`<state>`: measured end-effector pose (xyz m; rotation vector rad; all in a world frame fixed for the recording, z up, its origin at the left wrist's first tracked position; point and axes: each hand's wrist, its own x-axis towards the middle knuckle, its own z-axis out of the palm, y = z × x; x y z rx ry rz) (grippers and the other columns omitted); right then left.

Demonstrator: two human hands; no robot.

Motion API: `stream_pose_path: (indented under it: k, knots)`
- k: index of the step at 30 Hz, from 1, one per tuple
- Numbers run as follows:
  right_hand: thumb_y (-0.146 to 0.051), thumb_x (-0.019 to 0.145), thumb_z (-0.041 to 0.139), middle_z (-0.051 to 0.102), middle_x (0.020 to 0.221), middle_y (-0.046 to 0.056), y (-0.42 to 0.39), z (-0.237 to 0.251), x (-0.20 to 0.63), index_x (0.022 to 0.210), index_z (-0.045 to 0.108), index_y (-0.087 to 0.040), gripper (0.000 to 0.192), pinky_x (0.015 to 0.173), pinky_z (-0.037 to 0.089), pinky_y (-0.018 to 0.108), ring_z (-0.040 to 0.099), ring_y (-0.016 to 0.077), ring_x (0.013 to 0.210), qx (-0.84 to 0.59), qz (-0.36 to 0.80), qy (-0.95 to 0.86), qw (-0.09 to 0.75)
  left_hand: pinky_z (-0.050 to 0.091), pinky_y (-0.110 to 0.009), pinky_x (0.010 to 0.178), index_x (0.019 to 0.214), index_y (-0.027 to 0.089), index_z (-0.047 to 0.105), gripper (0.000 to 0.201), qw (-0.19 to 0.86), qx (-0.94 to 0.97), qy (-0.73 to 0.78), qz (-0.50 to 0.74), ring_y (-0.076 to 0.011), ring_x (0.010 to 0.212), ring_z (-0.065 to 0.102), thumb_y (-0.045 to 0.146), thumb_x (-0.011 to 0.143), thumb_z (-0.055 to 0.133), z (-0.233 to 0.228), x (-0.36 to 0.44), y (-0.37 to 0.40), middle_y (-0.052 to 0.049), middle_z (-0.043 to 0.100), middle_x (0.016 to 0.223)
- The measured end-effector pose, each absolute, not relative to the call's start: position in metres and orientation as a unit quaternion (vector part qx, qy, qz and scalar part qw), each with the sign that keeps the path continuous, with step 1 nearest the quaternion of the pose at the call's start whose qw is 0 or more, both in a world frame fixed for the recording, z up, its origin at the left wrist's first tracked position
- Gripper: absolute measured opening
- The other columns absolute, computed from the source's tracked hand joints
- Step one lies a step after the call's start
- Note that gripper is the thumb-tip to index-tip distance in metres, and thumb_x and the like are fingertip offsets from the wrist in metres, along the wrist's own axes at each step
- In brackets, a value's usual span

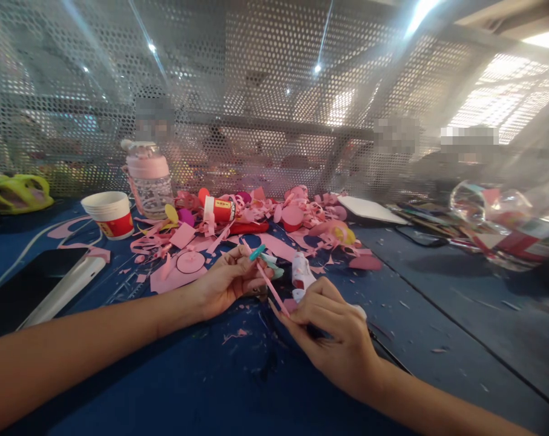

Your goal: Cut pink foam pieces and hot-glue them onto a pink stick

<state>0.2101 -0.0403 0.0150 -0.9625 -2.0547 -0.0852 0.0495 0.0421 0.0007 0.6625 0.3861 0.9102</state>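
A narrow pink strip (pixel 273 287) slants between my two hands above the dark blue tabletop. My left hand (pixel 231 275) pinches its upper end, with long turquoise and pale green nail-like tips at the fingers. At the lower end, my right hand (pixel 335 327) closes thumb and fingers on the strip. A white object with a reddish opening (pixel 302 272) stands just behind my right fingers; its kind is unclear, and part of it is hidden by the hand. A black cord (pixel 390 351) runs out from beneath my right hand.
Pink paper scraps (pixel 292 218) heap along the back. Nearby stand a pink-topped bottle (pixel 149 181) and red-and-white paper cups (pixel 113 221). A phone (pixel 36 281) lies left; a clear plastic container (pixel 505 224) lies right. A perforated metal screen (pixel 274 79) rises behind, with people blurred beyond.
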Motion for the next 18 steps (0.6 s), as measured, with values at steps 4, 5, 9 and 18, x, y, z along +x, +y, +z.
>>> stream_pose_path:
  k: [4, 5, 9, 18]
  knots:
    - [-0.009, 0.074, 0.055, 0.048, 0.046, -0.003, -0.044, 0.0141, 0.2075, 0.05, 0.05, -0.017, 0.026, 0.055, 0.038, 0.025, 0.039, 0.0099, 0.053, -0.358, -0.043, -0.833, 0.42, 0.055, -0.018, 0.055, 0.076, 0.013, 0.051, 0.019, 0.815, 0.246, 0.217, 0.477, -0.0116, 0.063, 0.065, 0.001, 0.083, 0.038, 0.0008, 0.0492, 0.0468, -0.001, 0.063, 0.066]
    - [-0.007, 0.074, 0.056, 0.049, 0.046, -0.003, -0.0449, 0.0135, 0.2072, 0.051, 0.051, -0.017, 0.025, 0.055, 0.038, 0.025, 0.039, 0.01, 0.053, -0.354, -0.045, -0.833, 0.423, 0.055, -0.018, 0.055, 0.077, 0.013, 0.052, 0.021, 0.812, 0.232, 0.224, 0.487, -0.011, 0.063, 0.065, 0.001, 0.084, 0.036, 0.001, 0.0492, 0.0479, -0.002, 0.063, 0.067]
    - [-0.007, 0.072, 0.06, 0.055, 0.052, -0.003, -0.0456, 0.0113, 0.2099, 0.06, 0.056, -0.017, 0.016, 0.057, 0.04, 0.026, 0.042, 0.0102, 0.055, -0.351, -0.04, -0.827, 0.437, 0.055, -0.019, 0.055, 0.078, 0.013, 0.053, 0.022, 0.818, 0.22, 0.229, 0.48, -0.0118, 0.063, 0.066, 0.002, 0.085, 0.035, 0.003, 0.0499, 0.049, -0.002, 0.063, 0.067]
    - [-0.01, 0.079, 0.051, 0.061, 0.064, 0.0, -0.0467, 0.0115, 0.2155, 0.075, 0.058, -0.016, 0.01, 0.062, 0.04, 0.028, 0.047, 0.0131, 0.064, -0.332, -0.05, -0.856, 0.394, 0.054, -0.018, 0.055, 0.079, 0.013, 0.054, 0.019, 0.816, 0.244, 0.23, 0.471, -0.0111, 0.063, 0.065, 0.004, 0.084, 0.039, 0.0023, 0.0489, 0.0493, -0.002, 0.063, 0.065]
